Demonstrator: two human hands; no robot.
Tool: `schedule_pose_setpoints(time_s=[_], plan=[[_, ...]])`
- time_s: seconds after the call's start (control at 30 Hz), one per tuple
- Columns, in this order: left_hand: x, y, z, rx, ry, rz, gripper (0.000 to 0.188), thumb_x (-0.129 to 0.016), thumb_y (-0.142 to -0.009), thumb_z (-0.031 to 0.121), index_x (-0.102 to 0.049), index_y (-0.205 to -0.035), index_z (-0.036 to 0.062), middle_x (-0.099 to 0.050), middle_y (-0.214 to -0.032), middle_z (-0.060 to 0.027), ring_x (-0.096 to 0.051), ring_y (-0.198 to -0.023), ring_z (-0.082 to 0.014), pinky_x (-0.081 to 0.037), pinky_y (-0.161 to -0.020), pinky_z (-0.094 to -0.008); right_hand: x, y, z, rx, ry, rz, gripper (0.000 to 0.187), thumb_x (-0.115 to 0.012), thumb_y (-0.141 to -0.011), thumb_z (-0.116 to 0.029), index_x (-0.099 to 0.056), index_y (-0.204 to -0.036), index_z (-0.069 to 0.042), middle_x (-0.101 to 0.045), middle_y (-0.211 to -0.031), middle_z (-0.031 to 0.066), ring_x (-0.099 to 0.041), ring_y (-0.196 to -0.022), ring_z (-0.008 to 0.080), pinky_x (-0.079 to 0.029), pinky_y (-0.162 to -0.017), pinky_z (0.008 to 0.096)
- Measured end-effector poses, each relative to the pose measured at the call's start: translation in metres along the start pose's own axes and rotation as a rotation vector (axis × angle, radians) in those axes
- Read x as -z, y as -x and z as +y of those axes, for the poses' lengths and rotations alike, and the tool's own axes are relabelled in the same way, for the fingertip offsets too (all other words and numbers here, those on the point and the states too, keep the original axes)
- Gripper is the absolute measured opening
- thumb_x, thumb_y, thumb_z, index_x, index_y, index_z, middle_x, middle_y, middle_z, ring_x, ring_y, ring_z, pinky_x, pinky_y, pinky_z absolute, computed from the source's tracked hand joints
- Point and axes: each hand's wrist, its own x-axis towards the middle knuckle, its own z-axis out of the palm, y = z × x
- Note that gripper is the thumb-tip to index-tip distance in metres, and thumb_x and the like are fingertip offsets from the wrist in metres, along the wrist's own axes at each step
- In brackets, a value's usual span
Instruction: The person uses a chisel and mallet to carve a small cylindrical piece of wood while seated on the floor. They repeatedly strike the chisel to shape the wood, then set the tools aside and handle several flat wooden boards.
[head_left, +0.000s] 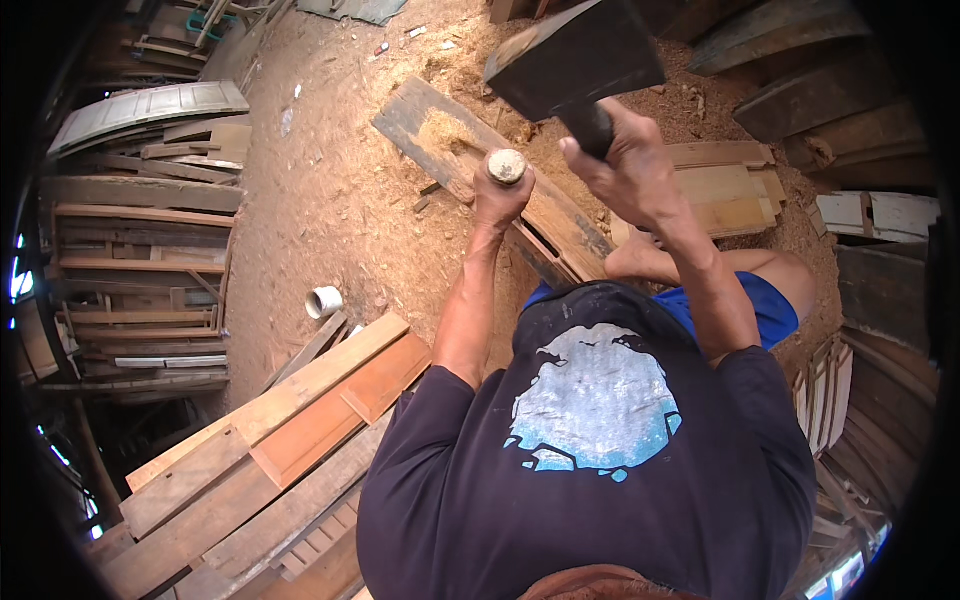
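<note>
My left hand is wrapped round the handle of an upright chisel. Only the pale, round, battered butt of the handle shows; the blade is hidden under the fist. Raised above and to the right, my right hand grips the dark handle of a mallet with a big, block-shaped head. The mallet head is apart from the chisel. Beneath both hands a thick wooden plank runs slantwise toward my lap, with a long narrow slot cut near my end. Shavings lie on its far part.
Boards and panels are piled at my lower left. A white cup-like container lies on its side on the shaving-strewn ground. Stacked timber lines the left; short boards and more planks stand at the right.
</note>
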Motion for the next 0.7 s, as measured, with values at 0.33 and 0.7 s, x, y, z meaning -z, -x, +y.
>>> schedule_pose_setpoints(time_s=[0.33, 0.7], plan=[[0.000, 0.021, -0.010, 0.015, -0.049, -0.030, 0.024, -0.079, -0.079, 0.009, -0.063, -0.096, 0.0008, -0.068, -0.078, -0.0080, -0.064, -0.074, -0.0133, -0.054, -0.068, -0.0327, -0.013, -0.002, 0.007, 0.076, 0.100, -0.026, 0.025, -0.076, -0.081, -0.011, -0.064, -0.101, -0.003, -0.070, -0.077, 0.0207, -0.069, -0.073, 0.0414, -0.054, -0.066, 0.0464], [0.010, 0.040, -0.013, -0.118, -0.139, 0.000, 0.023, -0.079, -0.081, 0.008, -0.064, -0.097, 0.0008, -0.069, -0.085, -0.0091, -0.066, -0.080, -0.0167, -0.054, -0.074, -0.0321, -0.043, 0.009, 0.044, -0.007, 0.381, -0.328, 0.031, -0.072, -0.078, -0.018, -0.065, -0.104, -0.003, -0.070, -0.083, 0.0242, -0.071, -0.081, 0.0419, -0.055, -0.072, 0.0511]])
